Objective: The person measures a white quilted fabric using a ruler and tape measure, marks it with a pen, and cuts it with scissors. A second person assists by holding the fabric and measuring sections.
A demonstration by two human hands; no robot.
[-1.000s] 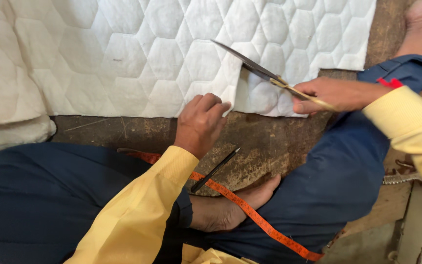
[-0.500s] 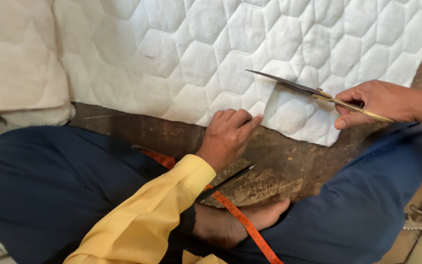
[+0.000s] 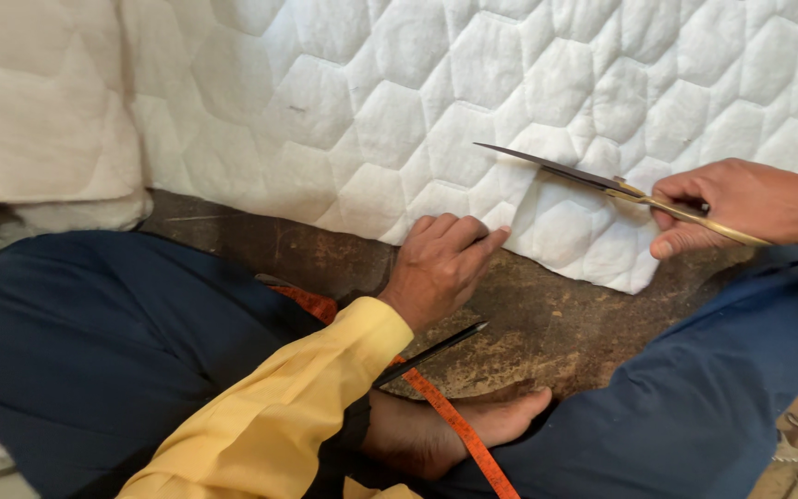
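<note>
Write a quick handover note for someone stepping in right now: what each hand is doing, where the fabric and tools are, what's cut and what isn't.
Left hand: fingertips pressing the lower edge of the white quilted fabric against the brown floor.
Right hand: holding brass-handled scissors, blades shut or nearly so, lying over the fabric near its lower right corner.
An orange measuring tape runs across the lap and bare foot; a thin dark stick lies beside the left wrist.
Done: no cut line is visible from here.
Left: hard to say; the blades are not biting into the edge.
</note>
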